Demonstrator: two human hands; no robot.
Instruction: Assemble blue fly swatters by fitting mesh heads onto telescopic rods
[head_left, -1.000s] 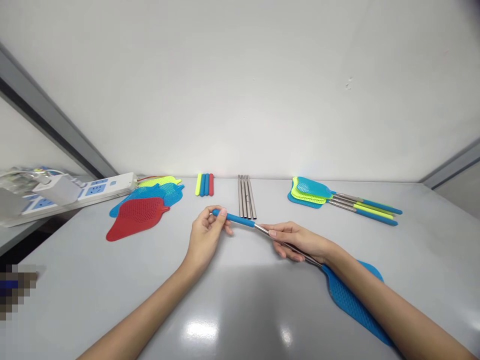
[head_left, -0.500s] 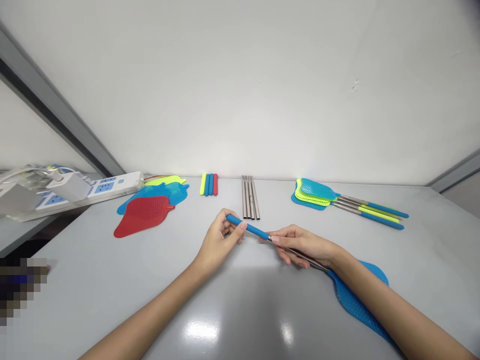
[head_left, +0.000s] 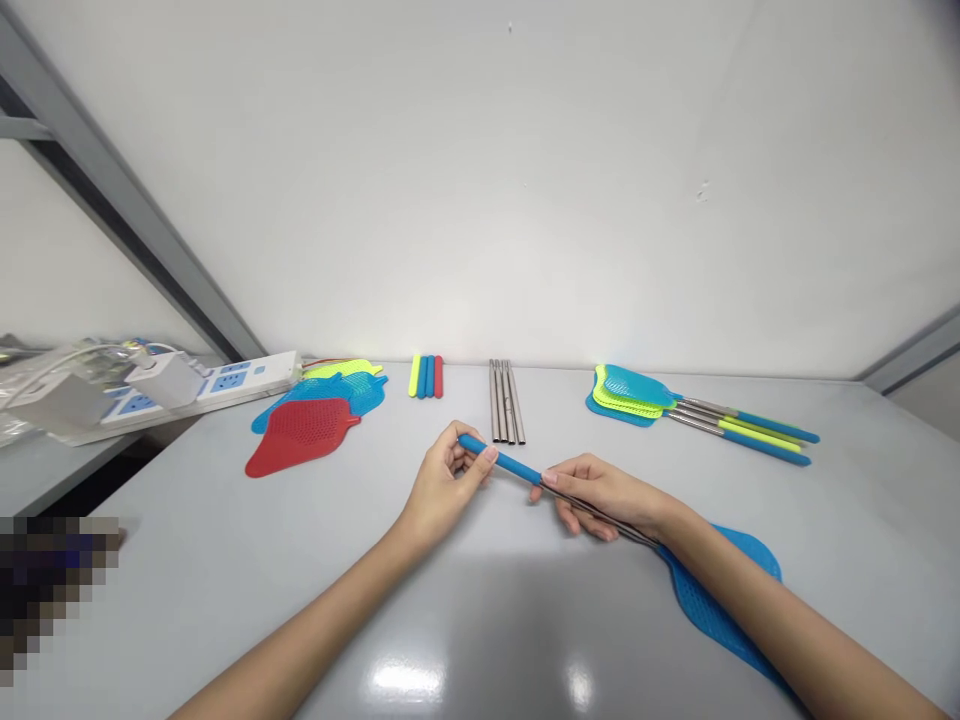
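Observation:
A fly swatter with a blue grip [head_left: 517, 467], a thin metal rod [head_left: 626, 527] and a blue perforated head [head_left: 724, 600] lies slantwise across my two hands. My left hand [head_left: 450, 475] is closed on the blue grip near its end, thumb on top. My right hand [head_left: 604, 492] pinches the rod right where it meets the grip, its other fingers curled below. My right forearm covers part of the blue head. Just beyond my hands, several metal tubes [head_left: 507, 402] lie side by side.
Several loose grips [head_left: 426, 377] in yellow, blue and red lie at the back. Whole fly swatters [head_left: 705, 410] are stacked at the right. Loose swatter heads, a red one [head_left: 304, 437] in front, lie left beside a white power strip [head_left: 225, 385]. A wall [head_left: 480, 200] stands behind.
The camera view has shifted slightly. The grip now sits flush against my right fingertips, with the short bare piece of rod between them no longer visible. Both hands keep their hold.

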